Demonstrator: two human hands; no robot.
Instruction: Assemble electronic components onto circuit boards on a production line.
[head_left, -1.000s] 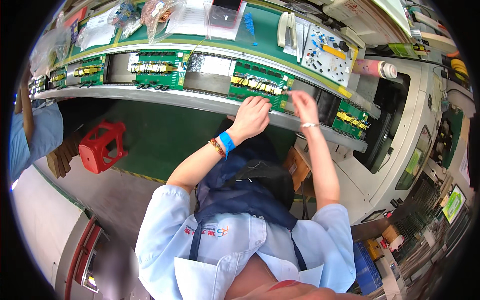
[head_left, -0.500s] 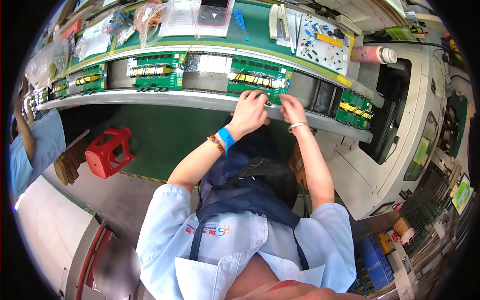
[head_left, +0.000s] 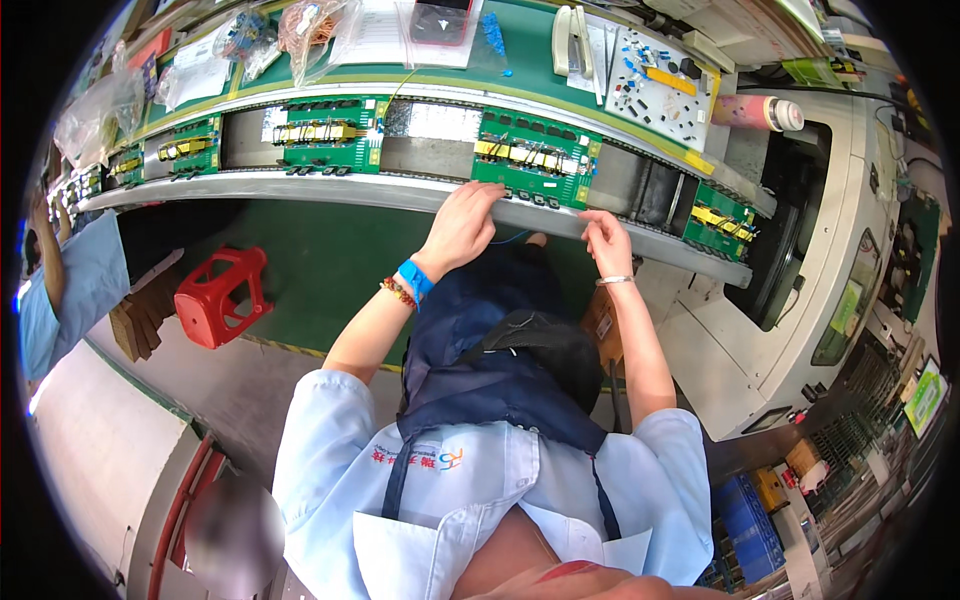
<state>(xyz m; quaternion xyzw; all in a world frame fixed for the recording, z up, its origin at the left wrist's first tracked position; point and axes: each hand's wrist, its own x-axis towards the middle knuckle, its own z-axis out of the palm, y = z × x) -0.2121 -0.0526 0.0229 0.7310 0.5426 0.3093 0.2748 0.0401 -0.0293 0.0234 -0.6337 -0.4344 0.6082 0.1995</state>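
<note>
A green circuit board (head_left: 535, 157) with a row of yellow-wrapped parts and black components lies on the conveyor's rails before me. My left hand (head_left: 462, 228) reaches to the board's near left corner, fingers extended along the rail, with nothing visible in them. By the near right corner, my right hand (head_left: 607, 247) hovers off the front rail with loosely bent fingers and a gap at the thumb; no held thing shows. A blue wrist strap (head_left: 415, 278) circles my left wrist.
More boards sit on the conveyor, one left (head_left: 325, 135) and one right (head_left: 720, 220), near a pale machine (head_left: 790, 330). Behind stand a tray of loose components (head_left: 650, 105), a pink bottle (head_left: 755, 112) and plastic bags (head_left: 308, 35). A red stool (head_left: 222, 298) stands left; another person's sleeve (head_left: 85, 280) shows.
My right hand has drawn back from the board toward me. My left hand has shifted left, to the board's corner. The whole view has shifted slightly.
</note>
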